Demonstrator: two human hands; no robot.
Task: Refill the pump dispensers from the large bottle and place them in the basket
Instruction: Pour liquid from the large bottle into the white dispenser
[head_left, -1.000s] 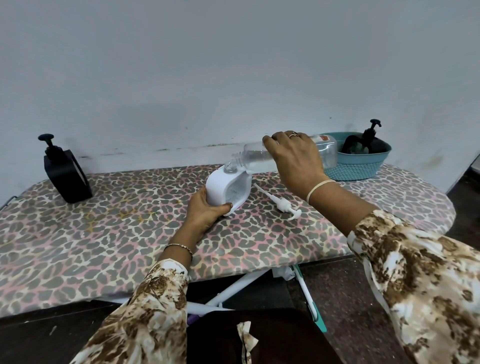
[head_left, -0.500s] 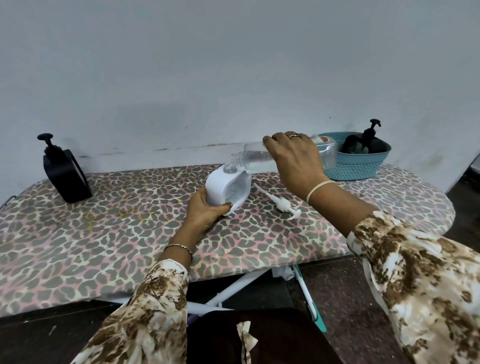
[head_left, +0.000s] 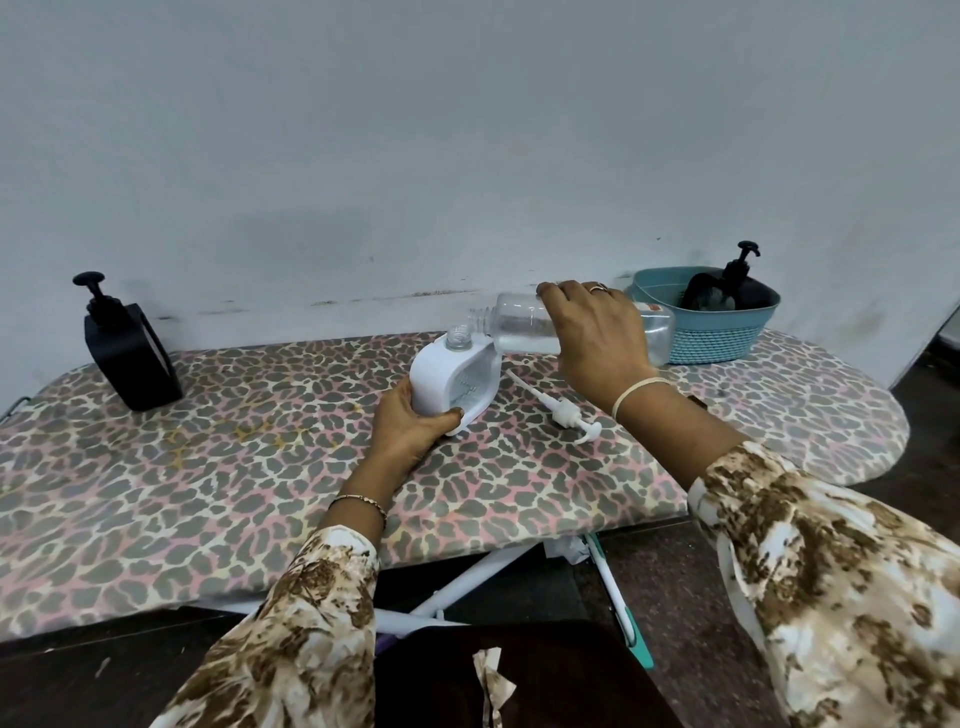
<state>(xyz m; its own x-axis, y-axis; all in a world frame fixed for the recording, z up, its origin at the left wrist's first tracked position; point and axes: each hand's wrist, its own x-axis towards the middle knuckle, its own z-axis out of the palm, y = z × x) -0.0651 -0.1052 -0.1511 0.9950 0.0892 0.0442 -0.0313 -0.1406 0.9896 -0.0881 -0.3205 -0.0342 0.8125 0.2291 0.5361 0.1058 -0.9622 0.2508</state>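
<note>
My left hand (head_left: 415, 421) grips the base of a white dispenser (head_left: 452, 379) that stands on the ironing board with its neck uncapped. My right hand (head_left: 597, 338) holds the clear large bottle (head_left: 524, 327) nearly level, its mouth just above and to the right of the dispenser's neck, a little liquid lying inside. The white pump head (head_left: 563, 413) lies on the board to the right of the dispenser. A black dispenser (head_left: 130, 348) stands at the far left. Another black dispenser (head_left: 732, 291) sits in the teal basket (head_left: 717, 338) at the far right.
The leopard-print ironing board (head_left: 208, 467) runs along a pale wall. Its white legs (head_left: 467, 577) and a teal-handled piece (head_left: 623, 618) show below the front edge. A dark floor lies to the right of the board's rounded end.
The large bottle has lifted and drawn back to the right, so its mouth no longer rests on the white dispenser's neck. My left hand keeps its hold.
</note>
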